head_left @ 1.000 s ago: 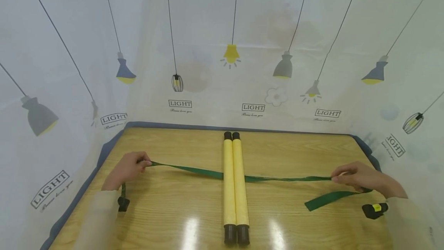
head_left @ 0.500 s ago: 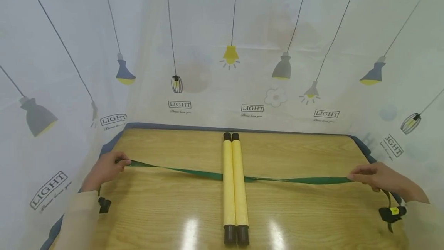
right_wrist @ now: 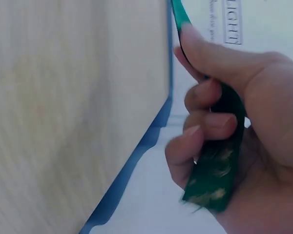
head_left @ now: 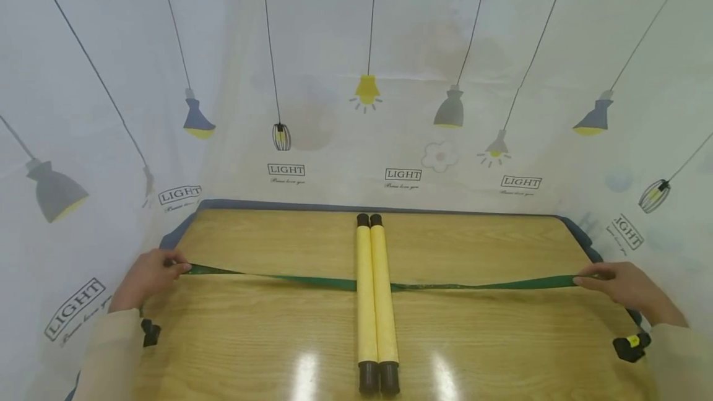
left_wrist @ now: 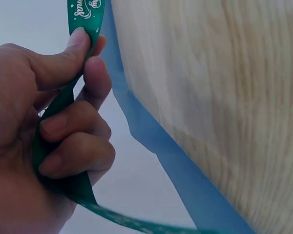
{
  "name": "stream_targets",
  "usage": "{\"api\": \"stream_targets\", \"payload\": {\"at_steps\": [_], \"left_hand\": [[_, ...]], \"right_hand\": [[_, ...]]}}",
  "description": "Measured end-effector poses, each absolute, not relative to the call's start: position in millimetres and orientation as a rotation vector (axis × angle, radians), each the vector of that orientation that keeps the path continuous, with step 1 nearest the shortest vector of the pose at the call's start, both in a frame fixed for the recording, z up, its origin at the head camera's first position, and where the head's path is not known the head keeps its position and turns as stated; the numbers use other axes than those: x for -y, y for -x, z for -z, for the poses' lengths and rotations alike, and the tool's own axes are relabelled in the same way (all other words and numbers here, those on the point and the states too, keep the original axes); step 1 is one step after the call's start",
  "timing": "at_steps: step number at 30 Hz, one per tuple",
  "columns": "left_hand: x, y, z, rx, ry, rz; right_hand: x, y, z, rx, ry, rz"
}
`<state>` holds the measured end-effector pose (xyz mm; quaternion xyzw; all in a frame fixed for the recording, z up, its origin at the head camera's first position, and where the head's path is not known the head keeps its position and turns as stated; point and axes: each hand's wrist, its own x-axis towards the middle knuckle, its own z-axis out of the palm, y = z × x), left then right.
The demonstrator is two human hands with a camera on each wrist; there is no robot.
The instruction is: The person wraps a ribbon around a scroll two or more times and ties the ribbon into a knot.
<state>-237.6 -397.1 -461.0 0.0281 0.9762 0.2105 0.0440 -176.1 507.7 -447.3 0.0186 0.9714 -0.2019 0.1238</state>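
Note:
A green ribbon stretches across the table beneath two yellow tubes with dark end caps, which lie side by side. At the left, my left hand pinches the ribbon between thumb and forefinger. White print shows on the ribbon in the left wrist view; its slack runs through the curled fingers and trails off below. My right hand pinches the other side near the right table edge. In the right wrist view, the ribbon's frayed end pokes out below the curled fingers of that hand.
The wooden table has a blue border along its back and sides. Behind it hangs a pale sheet printed with lamps and "LIGHT" labels. Black wrist-worn devices show below the left hand and the right hand.
Both hands have moved outward, the left hand to the left and the right hand to the right, with a longer stretch of ribbon between them. The tubes stay put.

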Motion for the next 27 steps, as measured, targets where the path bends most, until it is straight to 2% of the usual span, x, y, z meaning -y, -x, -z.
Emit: {"api": "stream_targets", "payload": {"at_steps": [18,27], "left_hand": [[390.6,234.8,472.0,-2.966,-0.014,-0.560],[355.9,232.3,463.2,-3.068,-0.081,-0.630]], "right_hand": [[-500.0,178.3,472.1,-2.958,-0.075,0.548],[-479.6,180.3,462.8,-2.980,-0.009,0.565]]}}
